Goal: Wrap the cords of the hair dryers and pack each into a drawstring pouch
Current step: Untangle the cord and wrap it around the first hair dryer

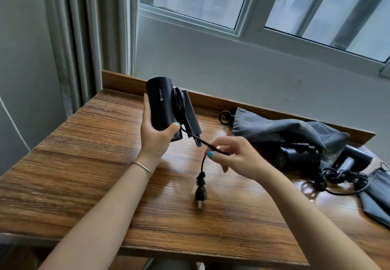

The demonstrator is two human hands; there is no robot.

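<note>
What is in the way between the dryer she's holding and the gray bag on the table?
Nothing visible. The dryer is held above bare table, and the gray bag lies to its right by the back edge.

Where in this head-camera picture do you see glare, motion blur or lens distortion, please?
Head view: window daylight glares off the wooden table near the plug, which is motion-blurred, hanging below the right hand; the hair dryer in the left hand is sharp; the wide lens bends the window frame.

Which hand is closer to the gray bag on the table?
Right. The right hand pinches the cord just left of the gray bag; the left hand holds the hair dryer farther away.
</note>
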